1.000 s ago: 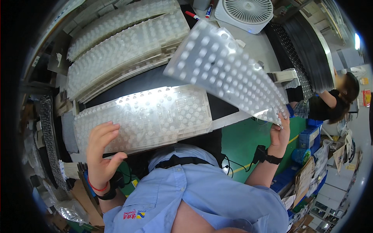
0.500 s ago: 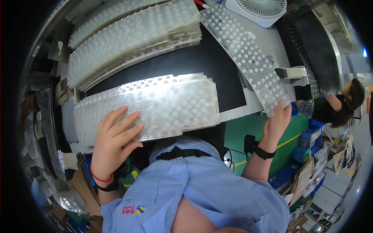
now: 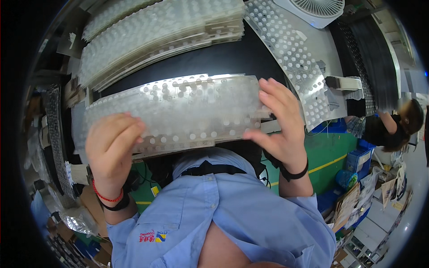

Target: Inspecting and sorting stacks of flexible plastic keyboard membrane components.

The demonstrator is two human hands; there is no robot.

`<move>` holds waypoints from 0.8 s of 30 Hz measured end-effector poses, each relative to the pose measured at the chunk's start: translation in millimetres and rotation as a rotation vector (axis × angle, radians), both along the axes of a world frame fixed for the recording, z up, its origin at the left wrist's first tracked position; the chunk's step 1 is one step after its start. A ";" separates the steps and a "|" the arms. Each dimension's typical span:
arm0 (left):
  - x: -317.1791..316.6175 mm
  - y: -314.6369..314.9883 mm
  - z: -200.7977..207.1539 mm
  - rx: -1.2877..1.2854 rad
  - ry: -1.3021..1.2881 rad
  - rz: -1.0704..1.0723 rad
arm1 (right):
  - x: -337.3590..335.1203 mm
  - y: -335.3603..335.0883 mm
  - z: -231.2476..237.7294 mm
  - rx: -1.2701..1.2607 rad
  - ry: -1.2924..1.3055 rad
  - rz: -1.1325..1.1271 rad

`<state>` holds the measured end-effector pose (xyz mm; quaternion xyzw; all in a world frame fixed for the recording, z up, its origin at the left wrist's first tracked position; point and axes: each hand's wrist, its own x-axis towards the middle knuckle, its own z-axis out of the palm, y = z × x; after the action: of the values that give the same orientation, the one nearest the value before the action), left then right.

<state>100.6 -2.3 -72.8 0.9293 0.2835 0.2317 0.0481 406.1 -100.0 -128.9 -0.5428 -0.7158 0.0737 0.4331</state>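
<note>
Both hands (image 3: 111, 147) (image 3: 279, 120) grip the clear tray's (image 3: 187, 111) ends.

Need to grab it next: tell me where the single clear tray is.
The single tray lies at upper right, between the far stack and the fan.

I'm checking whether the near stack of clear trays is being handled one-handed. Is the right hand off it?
No, the right hand rests on the near tray stack's right end, opposite the left hand.

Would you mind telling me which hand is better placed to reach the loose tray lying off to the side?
Probably the right. The right hand grips the near stack's end closest to the loose tray, while the left hand rests on the stack's far-left end.
</note>
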 end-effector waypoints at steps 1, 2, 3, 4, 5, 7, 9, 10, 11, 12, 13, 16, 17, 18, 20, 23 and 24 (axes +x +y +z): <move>1.9 2.0 6.0 0.003 -0.002 -0.003 | 1.8 4.5 -2.6 0.003 -0.002 -0.003; 3.8 4.4 11.9 0.118 -0.030 0.017 | 4.2 8.1 -7.0 0.091 0.040 0.020; 2.1 3.9 22.2 0.236 -0.048 0.053 | 3.0 12.4 -7.7 0.181 0.091 0.060; -1.1 2.9 33.3 0.240 -0.042 0.062 | -2.5 13.2 -2.3 0.185 0.098 0.070; -5.8 1.3 44.9 0.352 -0.052 0.073 | -11.5 12.0 8.2 0.206 0.217 0.101; -19.3 1.5 55.7 0.537 -0.073 0.036 | -23.3 2.1 19.5 0.177 0.437 0.191; -29.5 -5.2 58.2 0.532 -0.082 0.039 | -26.8 -14.7 26.7 -0.003 0.604 0.192; -29.6 -6.8 60.2 0.527 -0.088 0.045 | -27.5 -21.2 28.4 -0.186 0.769 0.193; -27.0 -5.4 65.9 0.422 0.019 0.022 | -27.6 -24.8 25.2 -0.290 0.962 0.186; -20.7 -2.8 63.8 0.420 0.019 0.026 | -27.1 -23.8 23.8 -0.293 0.961 0.188; -15.2 0.3 59.8 0.263 0.157 0.076 | -26.2 -20.8 22.8 -0.411 1.077 0.106; 9.3 25.4 26.0 0.055 0.290 0.106 | -16.1 -10.8 2.2 -0.562 1.156 -0.092; 12.8 28.3 15.1 0.009 0.304 0.124 | -13.3 -8.3 -4.2 -0.601 1.158 -0.100; 12.8 26.2 10.0 0.006 0.310 0.129 | -11.7 -6.0 -7.5 -0.647 1.166 -0.098; 12.7 24.2 -0.2 -0.077 0.350 0.110 | -10.4 -3.9 -9.2 -0.669 1.193 -0.094; 9.3 16.6 -12.3 -0.288 0.337 0.070 | -9.1 -1.8 -11.6 -0.699 1.202 -0.082; 9.7 15.4 -16.0 -0.356 0.322 0.054 | -8.9 -0.9 -12.9 -0.713 1.241 -0.096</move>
<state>110.3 13.1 -88.8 0.9232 0.3488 0.0281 0.1590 397.3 -100.9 -141.8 -0.5403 -0.2451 0.5790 0.5592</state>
